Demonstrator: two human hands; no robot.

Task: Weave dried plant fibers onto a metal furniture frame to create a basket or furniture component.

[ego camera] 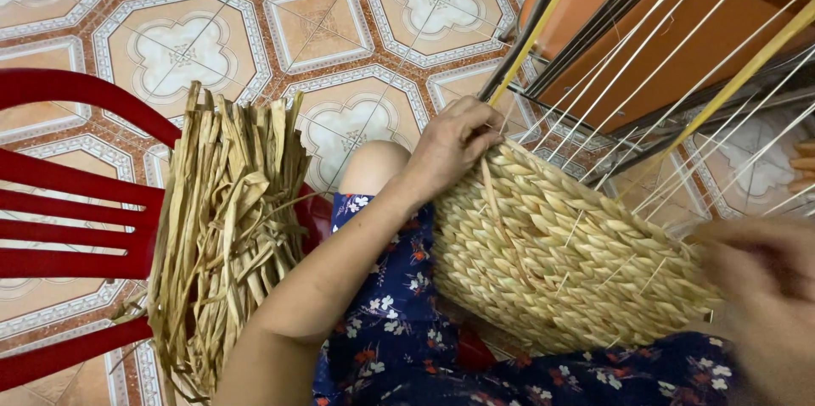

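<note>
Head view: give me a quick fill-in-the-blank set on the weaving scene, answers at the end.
1. The left hand grips the upper edge of the woven ____ panel.
2. The bundle of dried fibre strips lies draped over a ____ plastic chair.
3. The blurred right hand is at the panel's ____ edge.
4. Thin pale stakes stick out from the panel's ____ edge.

Missing words: straw; red; right; upper

We see open tiled floor (255, 24) ahead — free passage there. To the left, the dried-leaf bundle (225, 236) and red chair (68, 202) block us; to the right, upright pale stakes (645, 92) and the dark metal frame (586, 41) crowd the woven basket (560, 262) — little room.
</note>
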